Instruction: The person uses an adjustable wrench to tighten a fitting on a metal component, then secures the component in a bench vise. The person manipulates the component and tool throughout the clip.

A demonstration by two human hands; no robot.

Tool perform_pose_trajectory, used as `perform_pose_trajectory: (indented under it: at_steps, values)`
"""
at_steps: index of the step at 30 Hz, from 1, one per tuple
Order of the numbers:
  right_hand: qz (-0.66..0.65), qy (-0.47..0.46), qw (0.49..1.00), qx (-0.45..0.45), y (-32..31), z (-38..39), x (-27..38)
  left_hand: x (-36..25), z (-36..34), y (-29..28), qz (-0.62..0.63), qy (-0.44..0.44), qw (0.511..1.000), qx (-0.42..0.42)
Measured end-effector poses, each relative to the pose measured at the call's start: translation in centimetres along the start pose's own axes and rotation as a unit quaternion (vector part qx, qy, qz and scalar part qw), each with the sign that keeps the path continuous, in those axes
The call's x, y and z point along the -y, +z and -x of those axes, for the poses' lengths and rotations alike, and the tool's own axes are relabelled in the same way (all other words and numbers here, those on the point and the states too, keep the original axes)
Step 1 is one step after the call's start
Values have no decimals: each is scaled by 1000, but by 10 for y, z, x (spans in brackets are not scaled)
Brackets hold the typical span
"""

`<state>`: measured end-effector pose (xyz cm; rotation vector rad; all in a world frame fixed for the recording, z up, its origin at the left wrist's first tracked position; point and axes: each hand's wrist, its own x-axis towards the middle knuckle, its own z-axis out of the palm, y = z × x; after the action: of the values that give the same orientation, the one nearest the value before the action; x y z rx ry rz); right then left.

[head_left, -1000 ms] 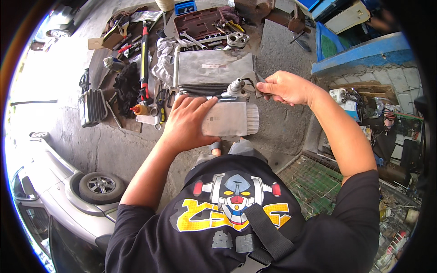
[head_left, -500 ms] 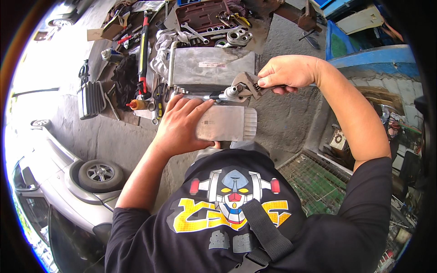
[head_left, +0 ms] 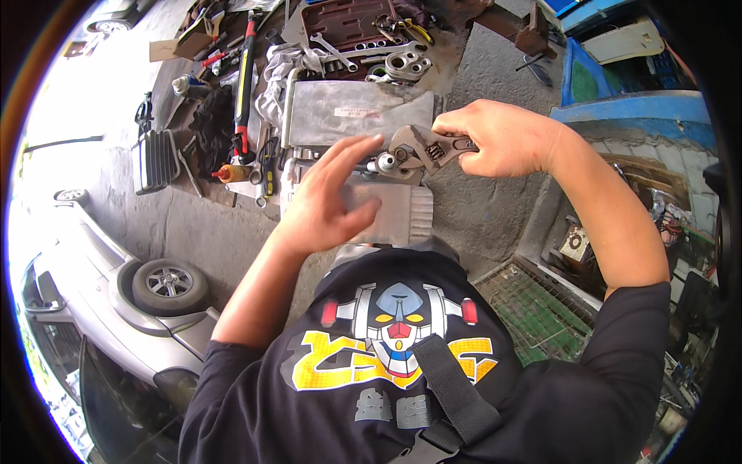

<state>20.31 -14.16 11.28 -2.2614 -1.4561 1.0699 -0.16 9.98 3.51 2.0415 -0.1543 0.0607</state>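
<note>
Sideways: adjustable wrench, jaws leftward, right hand clenched around handle, left hand fingers released.

small white label on grey metal unit

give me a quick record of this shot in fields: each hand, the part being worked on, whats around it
left hand: left hand open, fingers spread over the finned metal unit; contact unclear
right hand: right hand gripping an adjustable wrench
wrench: jaws at a metal fitting on the unit
behind: flat metal plate, open tool case, loose spanners
left side: car wheel
</note>
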Motion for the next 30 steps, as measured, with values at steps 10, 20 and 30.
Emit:
perform_pose_trajectory:
  at_steps: [10,20,30]
  values:
    - [120,21,979,-164,30,28,-2,24,-45,18,452,-65,883,109]
    - [205,-7,933,-296,47,47,-11,8,-48,21,119,-89,983,111]
    - [268,-8,900,-344,30,52,-19,3,-51,21,73,-73,987,122]
